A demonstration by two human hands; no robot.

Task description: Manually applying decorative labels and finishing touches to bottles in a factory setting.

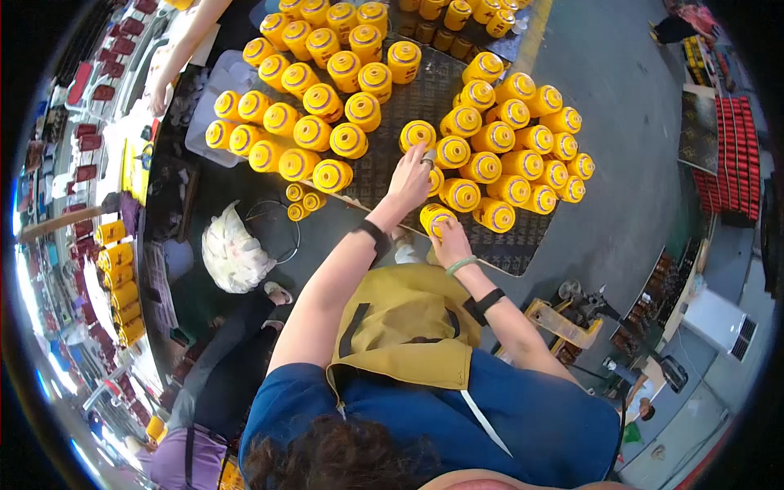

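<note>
Yellow cylinder (pixel 434 215), gripped in the right hand (pixel 452 245) at the near edge of a dark patterned board (pixel 521 250); the left hand (pixel 411 178) touches a second cylinder (pixel 417 133) farther in, though whether it grasps cannot be told. A loose grip could drop the held piece over the edge; a sideways nudge could topple the closely set right cluster (pixel 493 137). Open room: the bare strip between it and the left cluster (pixel 322 102).
</note>
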